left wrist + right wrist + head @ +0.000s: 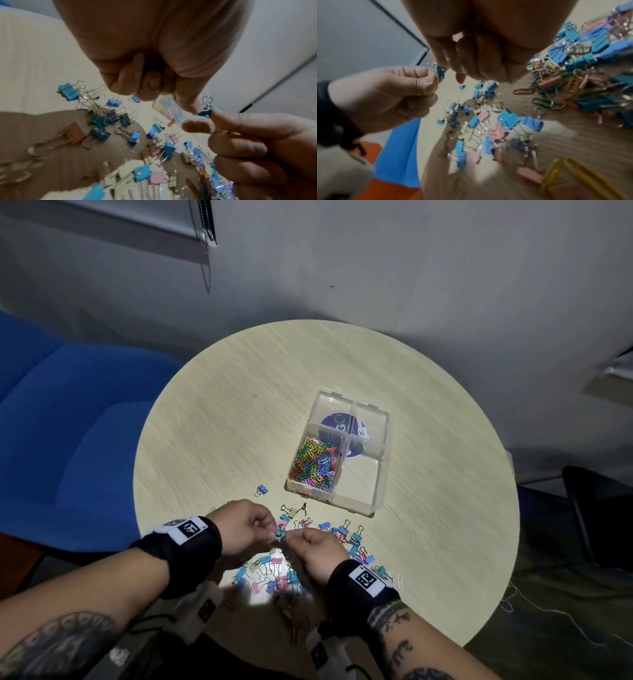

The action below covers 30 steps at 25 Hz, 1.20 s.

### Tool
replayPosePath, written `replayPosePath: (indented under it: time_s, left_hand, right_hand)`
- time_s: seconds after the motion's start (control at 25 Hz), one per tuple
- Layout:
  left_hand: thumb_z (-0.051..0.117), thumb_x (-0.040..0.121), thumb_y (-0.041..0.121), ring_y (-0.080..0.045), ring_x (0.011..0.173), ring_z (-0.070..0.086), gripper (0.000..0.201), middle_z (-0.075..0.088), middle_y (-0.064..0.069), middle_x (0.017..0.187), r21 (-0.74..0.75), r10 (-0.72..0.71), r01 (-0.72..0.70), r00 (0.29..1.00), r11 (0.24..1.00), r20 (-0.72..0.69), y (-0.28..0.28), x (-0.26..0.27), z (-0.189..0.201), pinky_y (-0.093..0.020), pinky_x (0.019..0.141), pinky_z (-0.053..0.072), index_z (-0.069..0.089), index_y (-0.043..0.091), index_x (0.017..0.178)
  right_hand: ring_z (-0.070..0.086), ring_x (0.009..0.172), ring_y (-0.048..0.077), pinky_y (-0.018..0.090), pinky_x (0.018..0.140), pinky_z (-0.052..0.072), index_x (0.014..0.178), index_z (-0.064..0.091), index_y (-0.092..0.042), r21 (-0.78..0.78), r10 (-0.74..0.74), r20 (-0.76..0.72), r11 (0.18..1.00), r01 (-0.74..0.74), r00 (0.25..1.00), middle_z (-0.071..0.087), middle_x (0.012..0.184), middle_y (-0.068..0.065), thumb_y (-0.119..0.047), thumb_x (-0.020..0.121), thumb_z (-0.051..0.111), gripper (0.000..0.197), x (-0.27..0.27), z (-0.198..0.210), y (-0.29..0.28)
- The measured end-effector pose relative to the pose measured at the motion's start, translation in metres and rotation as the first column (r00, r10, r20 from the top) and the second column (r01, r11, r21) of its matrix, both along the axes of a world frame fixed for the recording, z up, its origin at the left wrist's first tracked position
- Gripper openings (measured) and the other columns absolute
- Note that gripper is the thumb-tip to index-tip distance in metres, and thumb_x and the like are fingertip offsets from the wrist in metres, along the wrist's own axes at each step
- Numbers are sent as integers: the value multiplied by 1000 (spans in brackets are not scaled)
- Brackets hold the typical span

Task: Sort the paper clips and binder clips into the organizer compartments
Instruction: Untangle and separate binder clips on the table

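Both hands meet just above a pile of pastel binder clips (274,573) at the near side of the round table (222,405). My left hand (272,529) and right hand (293,537) pinch one small teal binder clip (280,534) between them. In the left wrist view the left thumb tip presses on this teal binder clip (205,112). In the right wrist view the left hand's fingers (428,79) pinch its wire handles, and my right hand's fingertips sit on the teal binder clip (440,71). The clear four-part organizer (376,487) stands beyond; its near-left compartment holds coloured paper clips (313,462).
A lone blue binder clip (262,489) lies left of the organizer. One loose paper clip (399,580) rests right of the pile. Coloured paper clips (539,101) are mixed into the pile. A blue sofa (68,422) stands left of the table, a dark chair (599,508) right.
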<state>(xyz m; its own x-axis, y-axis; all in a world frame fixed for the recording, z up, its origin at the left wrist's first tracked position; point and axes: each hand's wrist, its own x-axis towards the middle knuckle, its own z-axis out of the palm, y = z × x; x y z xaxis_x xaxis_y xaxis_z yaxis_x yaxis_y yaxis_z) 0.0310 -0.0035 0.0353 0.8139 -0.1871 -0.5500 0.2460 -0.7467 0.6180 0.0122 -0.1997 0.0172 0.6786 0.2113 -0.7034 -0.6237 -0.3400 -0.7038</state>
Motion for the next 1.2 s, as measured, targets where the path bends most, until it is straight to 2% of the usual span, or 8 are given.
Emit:
replayPosePath:
  time_s: [0.16, 0.28, 0.48, 0.64, 0.76, 0.92, 1.04, 1.2]
  left_hand:
    - [70, 89, 19, 6, 51, 50, 19, 60, 19, 53, -53, -7, 9, 999, 999, 35, -15, 5, 9, -8, 52, 35, 63, 29, 74]
    - [72, 86, 31, 2, 58, 50, 16, 59, 14, 61, 50, -74, 70, 994, 996, 79, -24, 3, 13, -13, 54, 34, 62, 34, 73]
    - [70, 87, 36, -1, 57, 52, 14, 61, 10, 62, -35, 30, -25, 991, 999, 133, -35, -3, 11, -17, 57, 41, 65, 29, 76]
    - [64, 93, 35, -9, 59, 48, 25, 56, 8, 63, -127, 110, -108, 994, 986, 14, -40, -2, 7, -23, 61, 39, 62, 15, 78]
    - [60, 95, 37, -15, 62, 46, 32, 52, 2, 64, -123, 169, -174, 984, 977, -48, -45, 0, 10, -27, 62, 35, 54, 18, 70]
    - [58, 97, 27, -15, 59, 45, 26, 51, 2, 64, -165, 173, -181, 983, 970, -62, -49, 4, 17, -26, 57, 34, 53, 17, 73]
    - [52, 96, 13, -16, 44, 38, 20, 53, -11, 62, -372, 376, -480, 870, 794, -320, -33, 4, 15, -23, 45, 26, 52, 11, 76]
    - [46, 92, 5, -11, 42, 22, 20, 45, -14, 55, -440, 494, -754, 654, 487, -574, 2, -3, 11, -31, 57, 10, 47, 10, 73]
  right_hand:
    - [27, 42, 14, 26, 44, 15, 57, 50, -22, 186, -139, -159, 968, 168, 977, 35, 49, 1, -40, 96, 60, 44, 8, 11, -6]
    - [26, 39, 13, 23, 42, 15, 50, 42, -22, 160, -109, -112, 979, 126, 988, 31, 47, 4, -45, 95, 62, 55, 9, 13, -13]
    - [28, 38, 14, 22, 41, 19, 55, 39, -18, 177, -179, -62, 966, 187, 982, 32, 45, 4, -43, 97, 59, 53, 6, 7, -18]
    - [43, 42, 13, 23, 46, 34, 65, 54, -20, -116, -52, 158, 991, 71, 986, 49, 46, -8, -39, 99, 57, 39, 7, 18, -19]
    - [59, 67, 14, 26, 64, 46, 70, 56, -27, -339, 163, 329, 940, -45, 930, 63, 69, -8, -35, 98, 54, 29, 9, 19, -22]
    - [59, 75, 17, 27, 69, 45, 68, 51, -26, -472, 303, 288, 870, -141, 908, 61, 73, -7, -40, 97, 53, 32, 10, 16, -25]
    - [56, 70, 16, 25, 65, 40, 69, 53, -21, -532, 418, 195, 805, -263, 887, 58, 70, -8, -46, 97, 54, 37, 9, 14, -18]
    - [60, 66, 15, 22, 59, 43, 74, 61, -20, -428, 424, 117, 837, -340, 898, 65, 73, -5, -46, 94, 58, 33, 9, 12, 11]
